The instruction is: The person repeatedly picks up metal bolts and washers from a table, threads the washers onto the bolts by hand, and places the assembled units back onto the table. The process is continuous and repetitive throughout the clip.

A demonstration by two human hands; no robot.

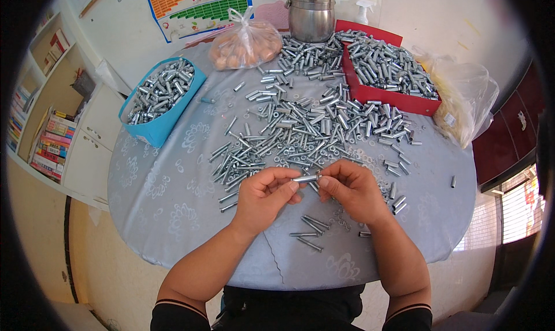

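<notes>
Between my two hands, over the near middle of the table, lies a shiny metal expansion bolt (305, 179), held almost level. My left hand (261, 195) is closed on its left part, thumb against the sleeve. With thumb and forefinger, my right hand (354, 191) pinches its right end; whether a small nut or washer is there, I cannot make out. Just beyond both hands spreads a heap of loose long bolts (240, 157). Metal sleeves (341, 117) lie farther back, and small washers (361, 156) are scattered beside my right hand. Several bolts (309, 234) rest nearer me, below the hands.
A blue bin (157, 128) full of metal fasteners stands at the left, a red box (393, 104) of them at the back right. Along the back are a bag of eggs (245, 46) and a steel pot (311, 16). A plastic bag (465, 102) sits at the right edge.
</notes>
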